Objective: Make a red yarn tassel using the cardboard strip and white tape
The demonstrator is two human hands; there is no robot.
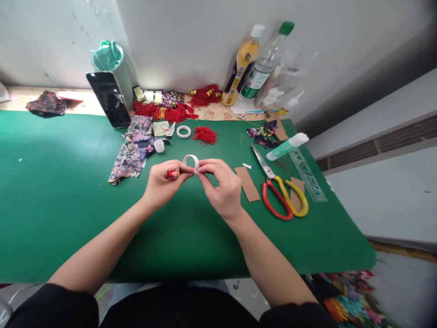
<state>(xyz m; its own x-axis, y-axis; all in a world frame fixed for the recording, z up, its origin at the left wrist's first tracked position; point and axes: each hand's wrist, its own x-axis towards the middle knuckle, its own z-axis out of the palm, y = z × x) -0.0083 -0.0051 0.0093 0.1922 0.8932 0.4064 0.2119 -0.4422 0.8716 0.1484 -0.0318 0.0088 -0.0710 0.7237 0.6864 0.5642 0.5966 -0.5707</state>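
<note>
Over the green table top, my left hand [168, 183] and my right hand [221, 186] meet at their fingertips. Between them they pinch the lower edge of a small white ring [195, 160], which looks like a curled paper strip and stands upright. A small red object [173, 173] with a pale tip is tucked in my left fingers; its kind is unclear. Right of my right hand lies a brown cardboard strip [247, 184], with a white scrap [246, 166] above it. Beyond the hands lie a roll of white tape [183, 131] and a red tassel bundle [205, 135].
Scissors [269, 172] with red and yellow handles, a glue stick [287, 146] and a clear stencil ruler [308, 176] lie to the right. Floral fabric [133, 148] and a white cap [159, 146] are at left. A phone [109, 99] and bottles [256, 82] stand behind.
</note>
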